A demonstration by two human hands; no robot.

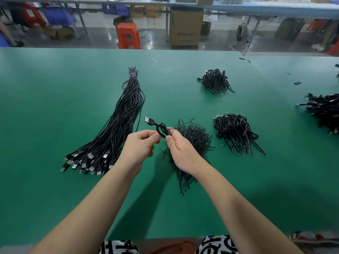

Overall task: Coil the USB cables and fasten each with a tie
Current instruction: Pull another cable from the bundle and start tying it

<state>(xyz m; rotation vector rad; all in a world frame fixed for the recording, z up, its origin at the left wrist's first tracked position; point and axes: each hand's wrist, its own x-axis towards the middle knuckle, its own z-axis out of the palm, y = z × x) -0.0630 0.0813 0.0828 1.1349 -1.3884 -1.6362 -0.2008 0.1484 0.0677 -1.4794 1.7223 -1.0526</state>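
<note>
Coil held between both hands above tie pile.
Left hand (141, 145) and right hand (180, 153) pinch coiled cable (161, 130); plug (149, 121) points up-left.

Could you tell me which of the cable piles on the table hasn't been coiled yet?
The long bundle left of the hands: its cables lie straight, plugs fanned toward the person; the other piles are small coils.

A green table (55, 180) is filling the near scene. Beyond its far edge, a grey floor (102, 36) is reflecting overhead light. An orange stool (128, 35) is standing just past the table, with a cardboard box (186, 28) sitting to its right. Farther right, a fan (241, 34) is standing on the floor. Long blue benches (256, 7) are running across the far side.
</note>
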